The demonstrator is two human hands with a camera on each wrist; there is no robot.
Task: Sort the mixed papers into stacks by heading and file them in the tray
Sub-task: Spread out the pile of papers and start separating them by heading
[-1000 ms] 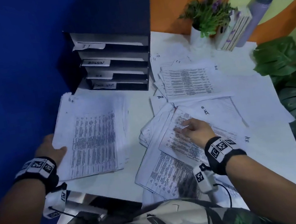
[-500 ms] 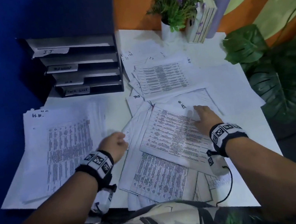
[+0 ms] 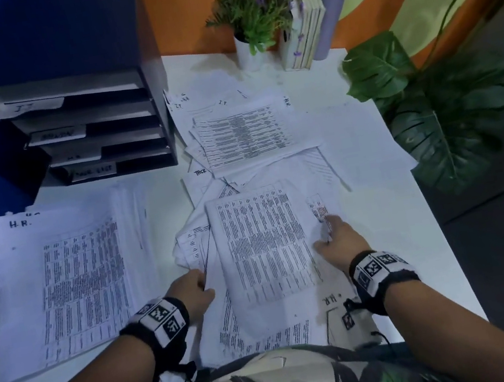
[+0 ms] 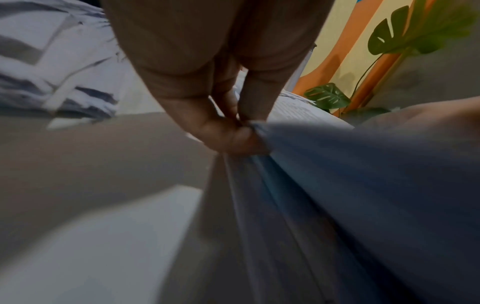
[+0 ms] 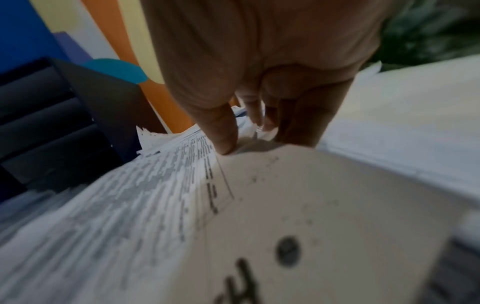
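Note:
A printed sheet [image 3: 262,242] marked H.R. is held over the loose pile [image 3: 265,327] at the table's near middle. My left hand [image 3: 204,285] pinches its left edge between thumb and fingers [image 4: 246,127]. My right hand [image 3: 326,232] grips the right edge, thumb [image 5: 226,144] on top and fingers curled beneath the sheet [image 5: 155,195]. A squared stack headed H.R. [image 3: 76,278] lies at the left. The dark tiered tray [image 3: 95,129] with labelled shelves stands at the back left. More mixed papers [image 3: 242,136] lie beside it.
A potted plant [image 3: 253,19], a few books [image 3: 308,33] and a grey bottle [image 3: 333,3] stand at the back edge. Large green leaves [image 3: 430,116] hang over the white table's [image 3: 399,233] right side. A blue wall borders the left.
My left hand left the H.R. stack, crossed to the middle pile and took the sheet's left edge. The right hand slid to its right edge, and the sheet now sits square to me.

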